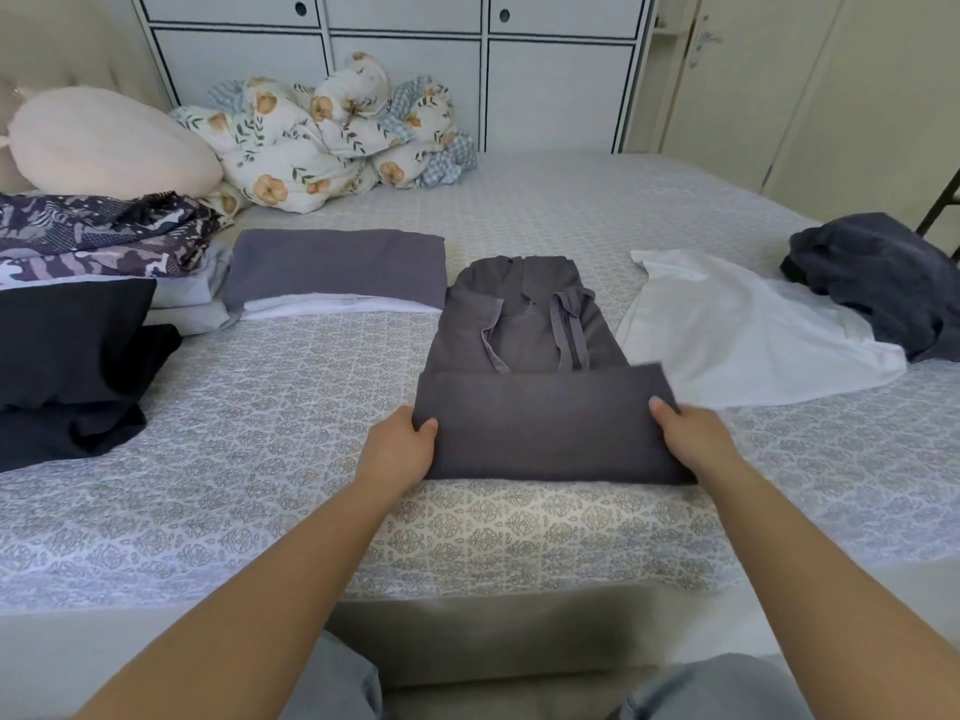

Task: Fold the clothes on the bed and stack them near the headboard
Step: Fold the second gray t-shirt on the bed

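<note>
Grey trousers with a drawstring waist lie lengthwise on the bed, waistband at the far end. Their near part is folded over into a thick band. My left hand grips the band's left edge, thumb on top. My right hand grips its right edge the same way. A folded grey-purple cloth over a white one lies at the left. A white garment is spread at the right, with a crumpled dark blue garment beyond it.
A stack of folded clothes topped by a dark patterned piece and black garments sit at the left. A pale pillow and a bunched floral duvet lie at the far side, against a white cabinet.
</note>
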